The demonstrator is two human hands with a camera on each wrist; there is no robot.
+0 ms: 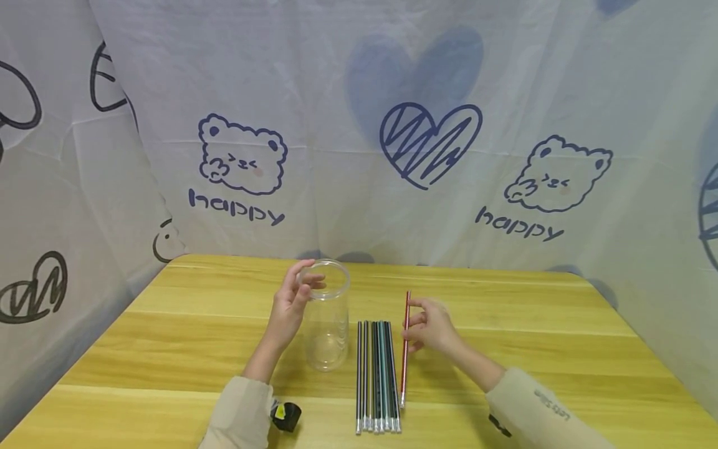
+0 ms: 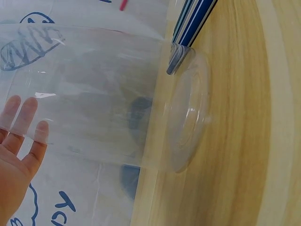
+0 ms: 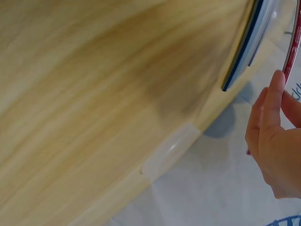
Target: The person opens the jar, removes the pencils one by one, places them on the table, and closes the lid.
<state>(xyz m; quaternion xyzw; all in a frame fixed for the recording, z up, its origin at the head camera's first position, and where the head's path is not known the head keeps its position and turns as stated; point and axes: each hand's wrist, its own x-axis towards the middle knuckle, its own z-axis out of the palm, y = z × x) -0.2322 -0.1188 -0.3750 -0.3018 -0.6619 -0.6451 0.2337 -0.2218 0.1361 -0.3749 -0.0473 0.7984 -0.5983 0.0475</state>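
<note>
A tall clear plastic jar point(image 1: 327, 333) stands upright with its open rim at the top. My left hand point(image 1: 288, 309) holds it near the rim, thumb in front and fingers around the far side; in the left wrist view the fingertips point(image 2: 29, 113) show against the clear wall. On the right, my right hand point(image 1: 434, 325) pinches a red pencil point(image 1: 404, 368) along its upper half, with the silver end toward me. Between jar and red pencil lies a row of several dark striped and teal pencils point(image 1: 377, 374), their silver ends also toward me.
The wooden table point(image 1: 168, 349) ends at a hanging white cloth point(image 1: 336, 206) printed with bears and hearts. A small black object with a yellow mark point(image 1: 286, 416) sits by the left sleeve. In the right wrist view, a clear plastic piece point(image 3: 171, 149) lies near the table edge.
</note>
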